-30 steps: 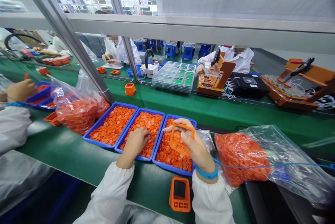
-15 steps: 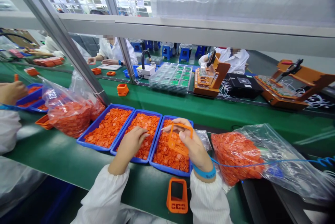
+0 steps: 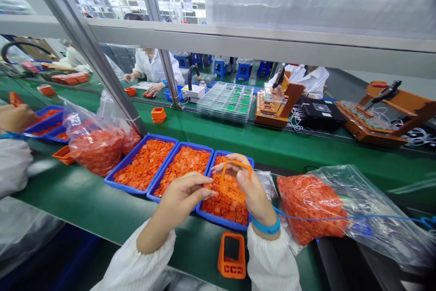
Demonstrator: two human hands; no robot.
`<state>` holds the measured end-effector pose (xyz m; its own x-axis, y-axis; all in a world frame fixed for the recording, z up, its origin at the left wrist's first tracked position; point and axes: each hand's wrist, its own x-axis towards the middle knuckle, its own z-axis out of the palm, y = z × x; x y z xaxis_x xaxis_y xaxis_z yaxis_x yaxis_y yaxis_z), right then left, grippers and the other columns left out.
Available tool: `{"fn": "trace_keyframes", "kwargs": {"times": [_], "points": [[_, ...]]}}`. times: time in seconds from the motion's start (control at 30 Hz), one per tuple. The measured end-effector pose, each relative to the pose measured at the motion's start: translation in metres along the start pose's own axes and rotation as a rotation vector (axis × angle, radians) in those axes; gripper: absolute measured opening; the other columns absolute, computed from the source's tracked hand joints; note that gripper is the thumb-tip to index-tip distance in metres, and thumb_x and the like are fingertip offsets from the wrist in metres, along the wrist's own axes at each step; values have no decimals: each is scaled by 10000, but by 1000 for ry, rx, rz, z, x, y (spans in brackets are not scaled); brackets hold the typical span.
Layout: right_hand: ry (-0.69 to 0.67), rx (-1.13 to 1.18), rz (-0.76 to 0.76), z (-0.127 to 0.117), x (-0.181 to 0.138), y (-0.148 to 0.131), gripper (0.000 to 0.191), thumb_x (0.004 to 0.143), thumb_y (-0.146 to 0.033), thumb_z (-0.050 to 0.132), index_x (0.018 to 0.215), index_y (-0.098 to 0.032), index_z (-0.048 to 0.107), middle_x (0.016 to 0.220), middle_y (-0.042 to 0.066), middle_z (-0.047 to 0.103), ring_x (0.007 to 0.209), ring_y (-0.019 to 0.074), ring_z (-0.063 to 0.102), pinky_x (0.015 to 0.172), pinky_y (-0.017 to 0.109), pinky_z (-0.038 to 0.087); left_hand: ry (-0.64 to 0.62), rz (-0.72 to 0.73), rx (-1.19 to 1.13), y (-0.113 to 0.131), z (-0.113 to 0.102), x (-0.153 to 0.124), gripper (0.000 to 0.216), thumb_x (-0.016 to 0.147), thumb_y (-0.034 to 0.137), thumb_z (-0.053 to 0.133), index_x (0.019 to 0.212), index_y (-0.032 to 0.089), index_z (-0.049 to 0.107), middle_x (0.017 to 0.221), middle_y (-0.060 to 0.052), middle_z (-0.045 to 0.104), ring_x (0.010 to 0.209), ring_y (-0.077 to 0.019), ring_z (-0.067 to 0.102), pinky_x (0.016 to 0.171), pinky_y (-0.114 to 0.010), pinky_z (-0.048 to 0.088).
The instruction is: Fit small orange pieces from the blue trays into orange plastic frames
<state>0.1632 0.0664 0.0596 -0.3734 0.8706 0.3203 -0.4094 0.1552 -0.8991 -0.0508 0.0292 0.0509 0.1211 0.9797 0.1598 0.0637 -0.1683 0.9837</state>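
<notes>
My right hand [image 3: 258,198] grips an orange plastic frame [image 3: 233,194] with a large window, held tilted over the right-hand blue tray [image 3: 221,222]. My left hand [image 3: 180,198] is pinched closed beside the frame's left edge; whatever its fingertips hold is too small to make out. Small flat orange pieces [image 3: 226,211] fill that tray. More of them fill the middle blue tray [image 3: 154,198] and the left blue tray [image 3: 125,188]. Close to my right sleeve, a second orange frame [image 3: 238,273] lies on the green bench.
A clear bag of orange pieces [image 3: 311,209] lies to the right, crossed by a blue coiled cord [image 3: 368,216]. Another filled bag [image 3: 95,150] stands left of the trays. Stacked orange frames [image 3: 158,115] sit behind. A co-worker's hand [image 3: 17,117] is at far left.
My left hand has come up out of the middle tray and moved right, towards the orange frame. My right hand keeps the frame in nearly the same place.
</notes>
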Motion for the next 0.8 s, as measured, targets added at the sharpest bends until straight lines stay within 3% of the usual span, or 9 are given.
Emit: {"fn": "trace_keyframes", "kwargs": {"times": [0.13, 0.3, 0.37, 0.6, 0.8], "points": [[-9, 16, 2, 5, -1, 0, 420, 1065, -601, 604, 1363, -305, 611, 1237, 60, 779, 1200, 253, 727, 1149, 470, 506, -18, 15, -41, 8, 8, -1, 203, 858, 269, 862, 1048, 197, 865, 788, -42, 799, 677, -194, 809, 613, -232, 626], [-11, 16, 0, 7, -2, 1, 446, 1068, -616, 584, 1378, -295, 609, 1249, 69, 767, 1216, 255, 717, 1151, 460, 505, -27, 158, 51, 10, 12, 0, 234, 857, 396, 924, 971, 196, 879, 818, -55, 779, 648, -160, 731, 598, -234, 595], [-16, 17, 3, 7, -1, 1, 448, 1072, -616, 574, 1383, -294, 602, 1253, 75, 766, 1215, 262, 719, 1150, 470, 509, -7, 251, 133, 11, 14, 0, 225, 906, 415, 886, 982, 202, 879, 800, -57, 770, 667, -163, 718, 610, -241, 590], [-73, -102, 28, 4, -3, -1, 475, 1087, -638, 511, 1413, -306, 601, 1265, 82, 751, 1238, 266, 698, 1144, 460, 508, 10, 583, 477, 22, 16, 1, 134, 1056, 235, 702, 1088, 229, 832, 895, -51, 815, 779, -175, 767, 758, -278, 640], [-142, -329, 67, 0, -6, 1, 543, 1113, -650, 400, 1480, -314, 616, 1389, 92, 692, 1219, 257, 670, 1091, 428, 511, -86, 661, 652, 33, 21, 3, 263, 1099, 227, 627, 884, 202, 779, 875, -32, 806, 785, -157, 754, 755, -247, 609]]}}
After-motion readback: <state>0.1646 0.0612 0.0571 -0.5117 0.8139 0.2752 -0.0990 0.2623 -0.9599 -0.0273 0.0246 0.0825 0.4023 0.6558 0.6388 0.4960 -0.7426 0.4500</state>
